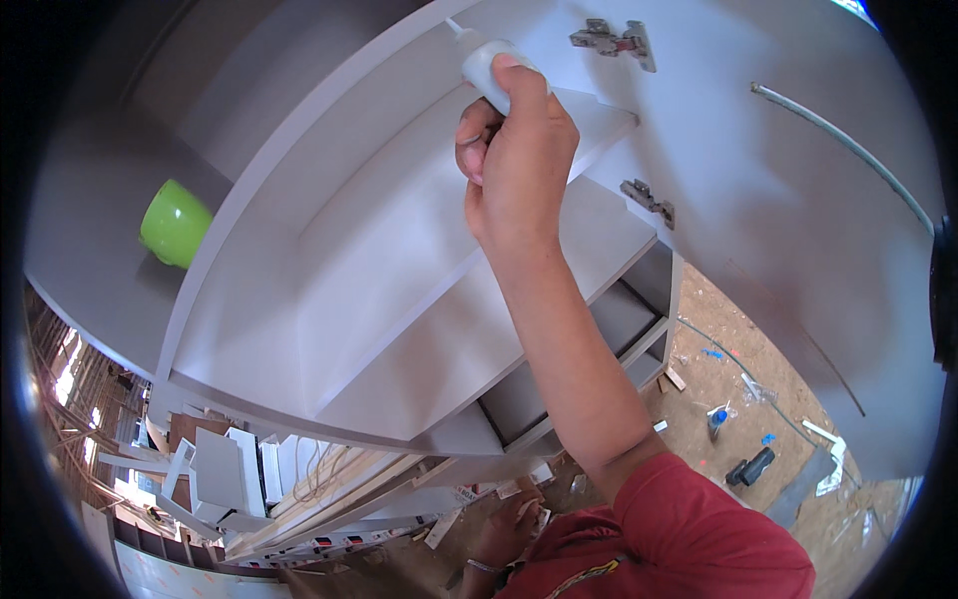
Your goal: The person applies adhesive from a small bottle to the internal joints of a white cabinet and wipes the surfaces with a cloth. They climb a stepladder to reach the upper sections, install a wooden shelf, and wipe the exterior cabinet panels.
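Observation:
My right hand point(524, 150) is raised in front of a pale cabinet point(369, 270) and closed round a small white squeeze bottle point(489, 68). The bottle's thin nozzle points up and left, with its tip at the cabinet's front edge strip. Low down by my red shirt is my left hand point(507, 531), small and in shadow. Its fingers look curled, with something pale at them that I cannot make out. Two metal hinges point(647, 203) sit on the panel to the right of the cabinet's shelves.
A lime green cup-shaped container point(176, 224) stands at the left. A pale door panel point(798, 220) with a thin hose point(848, 140) takes up the right. Stacked boards point(329, 489) lie below. On the dirt floor are a blue-topped bottle point(717, 421), a dark object point(750, 466) and scraps.

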Demonstrator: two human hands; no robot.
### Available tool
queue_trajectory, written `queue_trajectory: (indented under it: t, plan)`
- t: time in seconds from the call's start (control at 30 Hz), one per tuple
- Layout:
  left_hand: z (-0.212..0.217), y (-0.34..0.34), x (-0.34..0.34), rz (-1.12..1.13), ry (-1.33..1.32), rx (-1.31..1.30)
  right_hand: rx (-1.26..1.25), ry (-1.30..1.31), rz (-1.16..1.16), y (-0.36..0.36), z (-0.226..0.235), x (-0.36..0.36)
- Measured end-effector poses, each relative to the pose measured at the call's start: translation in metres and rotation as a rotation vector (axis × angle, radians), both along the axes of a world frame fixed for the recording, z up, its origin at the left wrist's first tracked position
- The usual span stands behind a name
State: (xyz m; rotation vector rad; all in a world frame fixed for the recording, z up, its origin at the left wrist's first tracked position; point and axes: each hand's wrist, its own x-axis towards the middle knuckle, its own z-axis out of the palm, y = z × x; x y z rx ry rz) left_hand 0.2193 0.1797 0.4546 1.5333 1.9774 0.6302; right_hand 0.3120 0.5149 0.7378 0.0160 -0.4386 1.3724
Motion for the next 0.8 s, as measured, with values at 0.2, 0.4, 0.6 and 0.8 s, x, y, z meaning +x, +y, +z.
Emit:
queue_trajectory:
  t: [0.2, 0.4, 0.6, 0.8]
  plan:
    - [0.002, -0.054, -0.053, 0.06, -0.019, -0.107, -0.006, -0.01, -0.021, -0.05, 0.005, -0.041]
    - [0.003, -0.099, -0.094, 0.06, -0.034, -0.062, -0.003, -0.074, -0.028, -0.102, 0.002, -0.091]
    - [0.008, -0.134, -0.123, 0.062, -0.058, -0.044, -0.006, -0.103, -0.011, -0.15, 0.003, -0.132]
    - [-0.006, -0.173, -0.152, 0.058, 0.007, 0.069, -0.031, -0.114, 0.01, -0.193, 0.006, -0.167]
